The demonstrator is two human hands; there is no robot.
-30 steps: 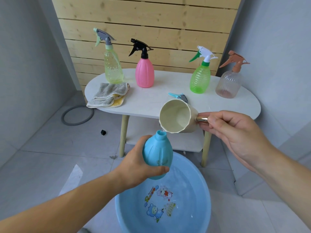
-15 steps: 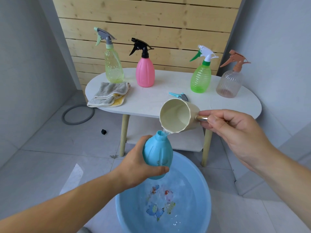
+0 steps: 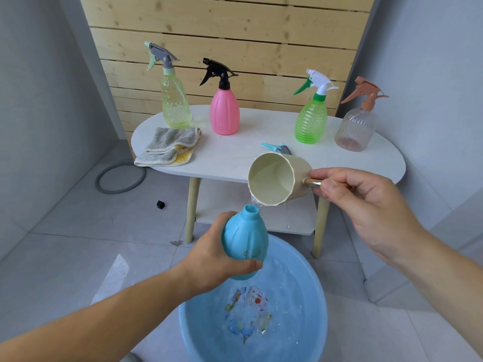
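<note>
The blue bottle [image 3: 245,244], uncapped and tilted slightly, sits in the grasp of the left hand [image 3: 217,259], whose fingers and thumb wrap round its lower body, above the near rim of the blue basin [image 3: 308,322] on the floor. Just above and to the right of its open neck, the cream cup [image 3: 277,178] lies tipped on its side with its mouth facing the camera; a thin stream of water leaves its lower lip beside the bottle's neck. The right hand [image 3: 366,205] pinches the cup's metal handle [image 3: 312,182] between thumb and curled fingers. The basin holds rippling water over a coloured picture on its bottom. Behind stands the white oval surface [image 3: 235,158], carrying a blue spray head [image 3: 275,147] just behind the cup, a folded grey and yellow cloth [image 3: 170,147] at the left, and four upright spray bottles: yellow-green [image 3: 173,100], pink [image 3: 224,111], green [image 3: 311,121] and clear with a brown trigger [image 3: 356,126].
</note>
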